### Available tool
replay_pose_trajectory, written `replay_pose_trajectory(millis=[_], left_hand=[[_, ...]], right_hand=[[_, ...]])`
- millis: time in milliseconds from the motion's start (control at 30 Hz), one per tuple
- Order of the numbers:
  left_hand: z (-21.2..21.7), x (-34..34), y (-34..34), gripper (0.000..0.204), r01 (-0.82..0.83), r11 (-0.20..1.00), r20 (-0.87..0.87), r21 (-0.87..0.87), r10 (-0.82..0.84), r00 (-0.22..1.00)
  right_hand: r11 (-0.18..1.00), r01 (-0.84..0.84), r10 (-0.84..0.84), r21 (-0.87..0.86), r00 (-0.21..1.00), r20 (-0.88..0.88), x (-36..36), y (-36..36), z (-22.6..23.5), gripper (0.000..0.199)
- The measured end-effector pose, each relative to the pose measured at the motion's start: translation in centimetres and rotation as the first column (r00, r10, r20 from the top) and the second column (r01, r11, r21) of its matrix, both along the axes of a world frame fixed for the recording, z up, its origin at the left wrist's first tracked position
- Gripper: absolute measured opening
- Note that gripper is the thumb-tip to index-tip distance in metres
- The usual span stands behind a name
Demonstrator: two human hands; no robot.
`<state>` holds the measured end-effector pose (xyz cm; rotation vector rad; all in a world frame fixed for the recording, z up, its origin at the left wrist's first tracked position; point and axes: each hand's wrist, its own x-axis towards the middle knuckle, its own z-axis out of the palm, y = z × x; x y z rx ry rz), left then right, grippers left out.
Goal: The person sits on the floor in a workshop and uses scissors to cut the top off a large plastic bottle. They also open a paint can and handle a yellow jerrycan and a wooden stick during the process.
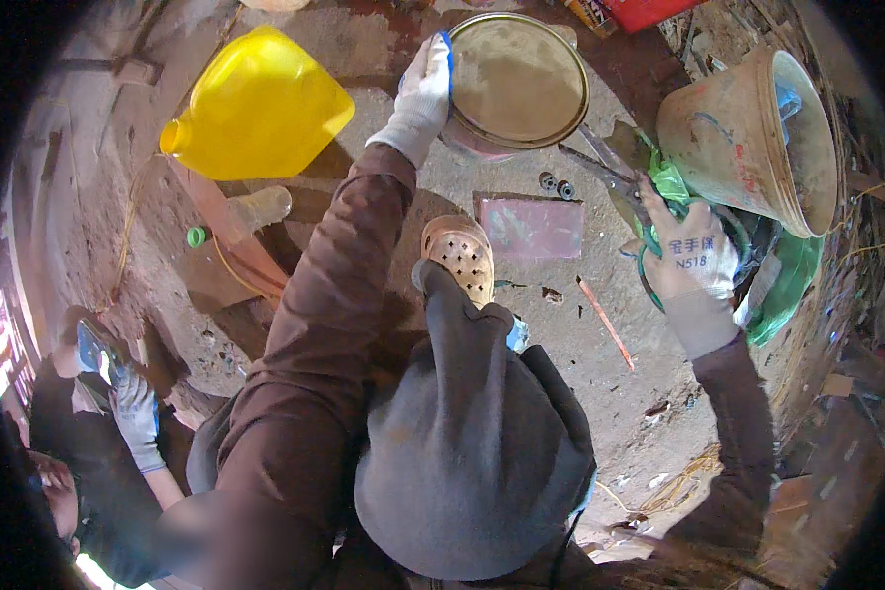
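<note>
Yellow container (261, 103) top cut off, coworker's face blurred at lower left

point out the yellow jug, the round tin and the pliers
yellow jug (261, 103), head view, middle of its broad side
round tin (516, 84), head view, centre of its flat top
pliers (605, 175), head view, on the metal jaws near the pivot
</note>
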<state>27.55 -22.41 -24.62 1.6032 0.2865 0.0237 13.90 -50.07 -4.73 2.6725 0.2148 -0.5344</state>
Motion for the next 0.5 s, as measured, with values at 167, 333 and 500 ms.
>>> replay_pose_trajectory(millis=[167,333,500], left_hand=[[1.6,-0.6,-1.3,0.066,-0.009,0.978,0.017,0.208,0.006,1.0],[-0.4,0.3,-0.7,0.063,-0.074,0.991,0.087,0.111,0.065,0.994],[1.0,-0.1,-2.0,0.057,-0.088,0.994,0.048,0.07,0.084,0.995]], right_hand=[[0.961,-0.111,0.005,0.253,0.922,0.387,-2.4,-7.1,-12.3,0.087],[0.712,-0.292,-0.131,0.638,0.838,0.53,-1.4,-5.5,-17.4,0.082],[0.424,-0.021,-0.436,0.906,0.872,0.224,-6.1,-1.9,-25.7,0.08]])
